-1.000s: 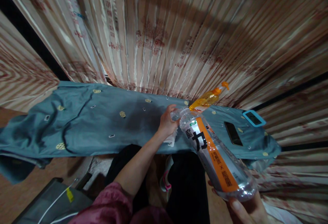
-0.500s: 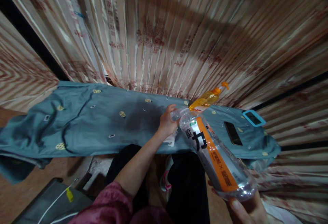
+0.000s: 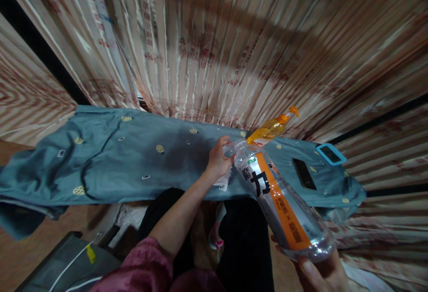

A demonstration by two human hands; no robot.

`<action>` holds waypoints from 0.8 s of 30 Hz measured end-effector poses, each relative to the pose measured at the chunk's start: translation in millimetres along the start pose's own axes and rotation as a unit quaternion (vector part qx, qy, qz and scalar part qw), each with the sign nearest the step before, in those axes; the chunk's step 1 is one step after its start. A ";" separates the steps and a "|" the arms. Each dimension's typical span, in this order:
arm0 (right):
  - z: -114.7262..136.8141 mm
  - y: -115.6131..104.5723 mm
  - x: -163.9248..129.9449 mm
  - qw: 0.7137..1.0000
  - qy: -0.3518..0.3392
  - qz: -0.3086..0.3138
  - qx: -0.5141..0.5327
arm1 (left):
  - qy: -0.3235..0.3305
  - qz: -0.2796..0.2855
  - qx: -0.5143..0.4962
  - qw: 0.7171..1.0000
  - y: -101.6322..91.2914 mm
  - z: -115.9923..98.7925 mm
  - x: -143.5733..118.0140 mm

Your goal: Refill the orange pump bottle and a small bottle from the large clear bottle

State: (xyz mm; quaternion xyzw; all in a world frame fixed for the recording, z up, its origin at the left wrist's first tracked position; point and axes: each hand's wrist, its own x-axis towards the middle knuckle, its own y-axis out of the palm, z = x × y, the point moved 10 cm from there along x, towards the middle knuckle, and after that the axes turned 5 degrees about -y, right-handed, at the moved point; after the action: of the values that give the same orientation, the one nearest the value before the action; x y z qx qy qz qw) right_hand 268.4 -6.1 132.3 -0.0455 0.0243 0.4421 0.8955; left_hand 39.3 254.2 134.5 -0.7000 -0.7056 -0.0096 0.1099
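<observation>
The right hand (image 3: 323, 272) is wrapped around the base of a clear plastic bottle (image 3: 281, 203), only its thumb and palm edge showing at the bottom of the view. The bottle is smooth, ribbed near the base, tilted so its neck points up and away toward the worktop, and carries an orange and white label with large dark characters; it hangs in the air in front of the worktop's near edge, toward the right end. The left hand (image 3: 218, 160) is curled at the bottle's neck, fingers closed about the cap (image 3: 230, 148); a crumpled scrap of white paper or tissue (image 3: 223, 180) shows beneath the palm.

The worktop (image 3: 110, 167) is long and narrow, draped in a soft teal cloth with small gold embroidered motifs, creased and sagging over the left end. Most of its left and middle surface lies bare. Against the far edge, just behind the bottle neck, stands an orange translucent pump bottle (image 3: 272, 128). Toward the right end lie a dark flat phone (image 3: 304, 174) and, near the far right corner, a device in a light blue case (image 3: 331, 154), apart from each other. Pleated, shiny patterned curtains (image 3: 214, 47) hang close behind the far edge. Below the near edge are dark trousers (image 3: 244, 247), a maroon sleeve (image 3: 143, 267) and a grey case with a white cable (image 3: 72, 263).
</observation>
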 end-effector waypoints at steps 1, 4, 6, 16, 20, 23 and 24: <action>-1.1 -1.0 0.1 1.000 0.004 -0.005 0.003 | 0.002 0.000 0.000 1.000 0.1 -0.3 0.0; -1.9 -2.2 0.2 1.000 0.007 -0.010 0.014 | 0.004 0.000 0.000 1.000 0.0 -0.6 0.2; -0.7 -0.8 0.2 1.000 0.002 0.000 0.012 | 0.003 -0.001 -0.001 1.000 -0.1 -0.1 0.3; 5.5 1.5 1.3 1.000 -0.019 0.009 -0.015 | -0.004 0.006 0.000 1.000 1.2 2.5 0.6; 2.3 0.7 2.2 1.000 -0.022 0.022 -0.003 | -0.002 0.003 -0.002 1.000 1.0 3.1 1.0; 0.1 -1.5 3.0 0.999 -0.024 0.026 -0.016 | -0.002 0.001 0.001 1.000 0.8 2.7 1.0; -0.2 -2.2 3.3 0.999 -0.024 0.025 -0.019 | -0.001 0.001 0.002 1.000 0.8 2.1 1.0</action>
State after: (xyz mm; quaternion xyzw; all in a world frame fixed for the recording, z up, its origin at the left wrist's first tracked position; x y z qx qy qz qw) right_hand 272.2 -4.9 131.9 -0.0509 -0.0041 0.4657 0.8835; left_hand 39.8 255.5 132.5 -0.7003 -0.7051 -0.0074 0.1107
